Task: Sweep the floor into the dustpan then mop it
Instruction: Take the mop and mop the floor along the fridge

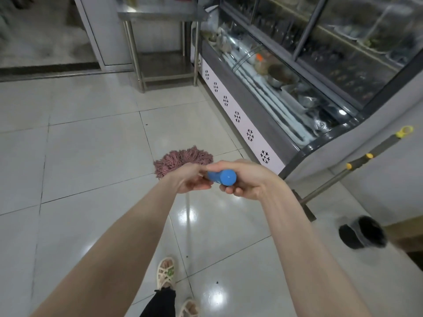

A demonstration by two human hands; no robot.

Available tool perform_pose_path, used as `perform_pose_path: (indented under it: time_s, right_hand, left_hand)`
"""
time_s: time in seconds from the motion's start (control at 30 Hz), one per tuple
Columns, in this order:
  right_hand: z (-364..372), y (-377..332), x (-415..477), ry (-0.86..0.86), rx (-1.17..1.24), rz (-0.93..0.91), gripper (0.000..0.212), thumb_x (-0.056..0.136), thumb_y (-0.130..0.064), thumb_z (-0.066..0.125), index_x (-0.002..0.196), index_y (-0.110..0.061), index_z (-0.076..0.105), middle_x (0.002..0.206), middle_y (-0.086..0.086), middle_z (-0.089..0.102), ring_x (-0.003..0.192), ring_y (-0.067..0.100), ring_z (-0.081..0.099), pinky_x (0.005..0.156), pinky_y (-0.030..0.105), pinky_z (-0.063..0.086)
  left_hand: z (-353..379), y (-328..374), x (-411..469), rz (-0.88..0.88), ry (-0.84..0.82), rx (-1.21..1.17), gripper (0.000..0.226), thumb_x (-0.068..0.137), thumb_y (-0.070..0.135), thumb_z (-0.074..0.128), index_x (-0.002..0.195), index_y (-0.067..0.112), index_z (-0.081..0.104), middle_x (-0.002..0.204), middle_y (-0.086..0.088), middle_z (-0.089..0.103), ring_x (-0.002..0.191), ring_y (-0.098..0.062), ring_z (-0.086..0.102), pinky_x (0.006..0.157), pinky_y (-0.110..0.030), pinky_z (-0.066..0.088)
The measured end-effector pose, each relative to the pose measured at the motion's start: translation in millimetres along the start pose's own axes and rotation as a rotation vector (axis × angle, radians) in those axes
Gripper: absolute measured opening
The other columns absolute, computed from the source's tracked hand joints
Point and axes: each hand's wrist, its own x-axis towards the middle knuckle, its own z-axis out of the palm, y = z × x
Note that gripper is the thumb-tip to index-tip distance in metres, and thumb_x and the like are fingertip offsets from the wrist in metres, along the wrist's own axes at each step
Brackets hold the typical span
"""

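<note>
From the head view I have both hands clamped on the mop's blue handle (pixel 225 177): right hand (pixel 250 180) at the capped end, left hand (pixel 190 179) just ahead, nearer the mop head (pixel 183 159). That lies on the tiled floor (pixel 91 156) straight ahead, with the shaft running away from me. The black bin (pixel 362 232) at right is blurred; I cannot tell its contents.

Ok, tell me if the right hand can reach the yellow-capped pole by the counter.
Probably not yet: the right hand grips the blue mop handle; the yellow-capped pole leans farther right.
</note>
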Motion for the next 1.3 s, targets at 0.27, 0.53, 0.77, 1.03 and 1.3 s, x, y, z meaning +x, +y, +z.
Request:
perform_pose_path:
  time_s: [0.27,0.53,0.77,1.03,1.3]
  right_hand:
    - [-3.8,8.5,-13.9,-0.035,-0.047,-0.134,0.037,0.089,-0.053,0.053,0.094,-0.017,0.064,0.058,0.011,0.061,0.048,0.018,0.059,0.043,0.020,0.044]
    - [-14.9,-8.7,-14.0,-0.071,-0.008,-0.345,0.049,0.077,-0.049,0.061,0.117,-0.022,0.062,0.091,0.024,0.071,0.071,0.026,0.070,0.060,0.023,0.055]
    - [-6.9,-44.3,10.2,0.113,-0.016,-0.490,0.034,0.091,-0.037,0.058,0.107,-0.010,0.071,0.073,0.016,0.065,0.060,0.019,0.058,0.060,0.024,0.052]
    - [-6.9,-115.5,73.2,0.285,-0.094,-0.620,0.040,0.091,-0.048,0.053,0.104,-0.015,0.073,0.104,-0.003,0.071,0.089,0.007,0.064,0.085,0.027,0.053]
    - [-4.7,-242.0,157.3,0.371,-0.026,-0.669,0.047,0.090,-0.056,0.050,0.104,-0.016,0.072,0.104,0.003,0.072,0.092,0.017,0.070,0.079,0.034,0.059]
  left_hand:
    - [10.8,-7.0,-4.6,0.036,0.035,-0.076,0.037,0.094,0.019,0.056,0.122,-0.004,0.059,0.109,-0.018,0.059,0.078,-0.020,0.063,0.052,-0.020,0.054]
    - [3.3,14.8,-3.4,0.119,0.067,0.021,0.034,0.098,0.029,0.045,0.116,0.007,0.064,0.084,-0.009,0.063,0.066,-0.014,0.066,0.055,-0.025,0.056]
    - [-19.7,44.9,9.1,0.149,0.049,0.013,0.046,0.093,0.053,0.043,0.088,0.010,0.061,0.073,-0.010,0.063,0.062,-0.024,0.058,0.058,-0.032,0.050]
    - [-70.1,112.6,33.1,0.224,0.071,0.106,0.054,0.095,0.058,0.036,0.118,0.014,0.056,0.084,-0.012,0.069,0.073,-0.020,0.066,0.065,-0.030,0.055]
    - [-146.5,232.9,73.5,0.264,-0.080,0.208,0.063,0.089,0.071,0.023,0.113,0.023,0.058,0.096,-0.016,0.066,0.085,-0.021,0.064,0.071,-0.032,0.058]
